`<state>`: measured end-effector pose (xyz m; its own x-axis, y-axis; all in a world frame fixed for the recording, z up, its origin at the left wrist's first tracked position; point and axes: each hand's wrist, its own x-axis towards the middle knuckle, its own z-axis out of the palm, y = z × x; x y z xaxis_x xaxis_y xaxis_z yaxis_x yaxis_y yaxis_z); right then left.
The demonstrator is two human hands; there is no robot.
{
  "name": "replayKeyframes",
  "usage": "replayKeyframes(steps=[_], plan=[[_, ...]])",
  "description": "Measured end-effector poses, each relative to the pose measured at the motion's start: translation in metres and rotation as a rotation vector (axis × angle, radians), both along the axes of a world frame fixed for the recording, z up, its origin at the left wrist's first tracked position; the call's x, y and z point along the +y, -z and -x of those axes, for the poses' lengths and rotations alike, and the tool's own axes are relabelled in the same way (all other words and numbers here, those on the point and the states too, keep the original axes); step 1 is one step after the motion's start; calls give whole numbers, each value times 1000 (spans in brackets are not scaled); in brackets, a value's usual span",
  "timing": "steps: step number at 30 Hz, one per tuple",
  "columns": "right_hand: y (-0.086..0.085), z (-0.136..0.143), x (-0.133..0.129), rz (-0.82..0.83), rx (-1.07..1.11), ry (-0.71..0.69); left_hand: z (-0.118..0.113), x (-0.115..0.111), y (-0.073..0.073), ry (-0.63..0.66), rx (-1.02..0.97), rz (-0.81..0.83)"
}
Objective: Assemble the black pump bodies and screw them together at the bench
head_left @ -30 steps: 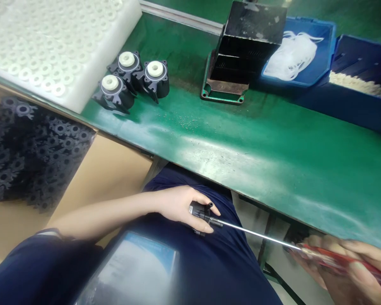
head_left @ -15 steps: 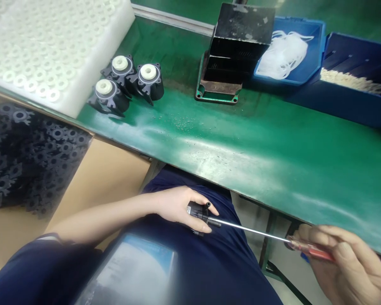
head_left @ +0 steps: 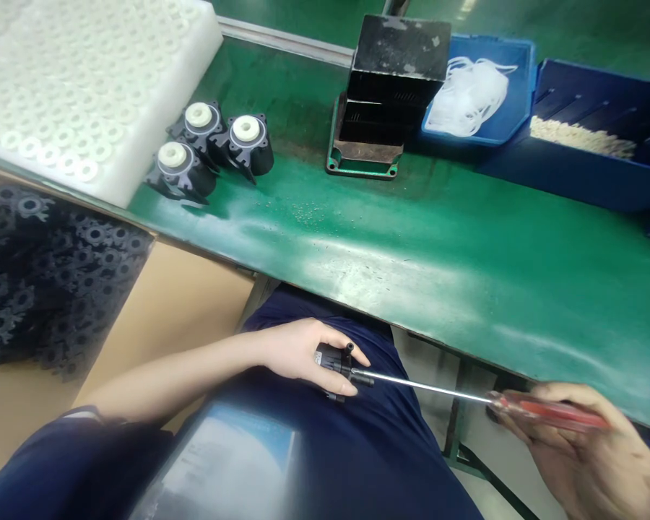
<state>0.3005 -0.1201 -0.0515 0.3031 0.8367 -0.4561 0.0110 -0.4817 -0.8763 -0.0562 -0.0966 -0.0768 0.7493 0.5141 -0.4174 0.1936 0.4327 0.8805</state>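
My left hand [head_left: 303, 352] is closed around a small black pump-like part [head_left: 333, 359] with a short nozzle sticking up, held just over my lap. My right hand [head_left: 590, 448] holds a screwdriver [head_left: 552, 412] by its clear red handle. Its long metal shaft points left, and the tip meets the black part between my left thumb and fingers. Whether a screw sits under the tip is too small to tell.
Three black housings [head_left: 257, 155] with white rings stand on the green bench [head_left: 466, 253]. Behind are a black metal stand [head_left: 401, 47], a blue bin [head_left: 528, 79] of white rings and a dark blue bin [head_left: 574, 180] of small pale pieces. A white foam block [head_left: 195, 79] and a cardboard box [head_left: 189, 296] are left.
The fingers of my right hand have shifted and opened somewhat around the screwdriver handle, showing more of it. The tip stays at the black part. My left hand keeps its hold.
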Motion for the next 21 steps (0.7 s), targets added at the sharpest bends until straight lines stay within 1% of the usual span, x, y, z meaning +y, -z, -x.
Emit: replayKeyframes(steps=[5, 8, 11, 15, 19, 21], plan=[[2, -2, -3, -23, 44, -8, 1, 0, -1, 9, 15, -23], [2, -2, -2, -4, 19, -24, 1, 0, 0, 10, 20, -30], [1, -1, 1, 6, 42, -6, 1, 0, 0, 8, 21, -20], [0, 1, 3, 58, 19, 2, 0, 1, -1, 3, 22, -32], [-1, 3, 4, 15, 67, -29, -1, 1, -2, -4, 28, -52], [0, 3, 6, 25, 39, -43, -1, 2, -3, 1, 33, -47]])
